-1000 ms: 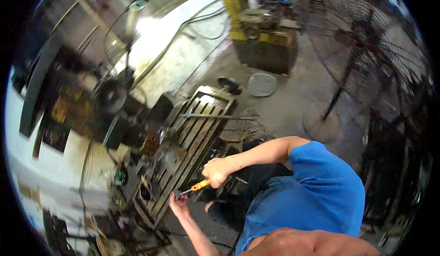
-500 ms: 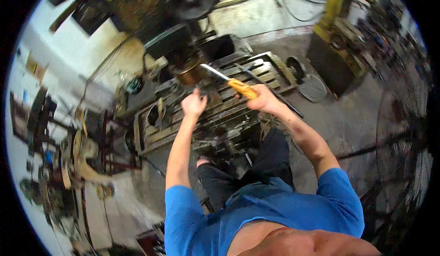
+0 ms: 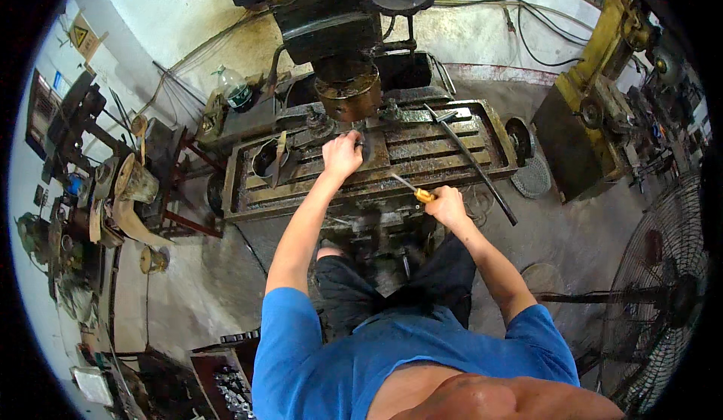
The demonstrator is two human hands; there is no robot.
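The slotted bed of a milling machine point(image 3: 301, 181) stretches before me, strewn with metal chips. Above its middle hangs the round, brownish spindle head point(image 3: 351, 98). Just under that head is my left hand point(image 3: 343, 155), fingers closed at a small dark piece that I cannot make out. Nearer to me, over the bed's front edge, my right hand point(image 3: 447, 205) grips a yellow-handled tool point(image 3: 424, 195) with a straight metal shaft; its exact kind is unclear. The shaft points up and left, toward the spindle area, apart from the left hand.
A long dark bar point(image 3: 482, 170) lies across the bed's right side, overhanging the front. On the left of the bed sits a round open container point(image 3: 266, 160). A plastic bottle point(image 3: 236, 91) stands behind. A large fan point(image 3: 663, 292) is at right, a yellow machine point(image 3: 576, 119) beyond.
My right hand has lowered toward me and right with the yellow-handled tool, whose shaft has moved away from the spindle. My left hand stays below the spindle head, fingers closed. The view has shifted.
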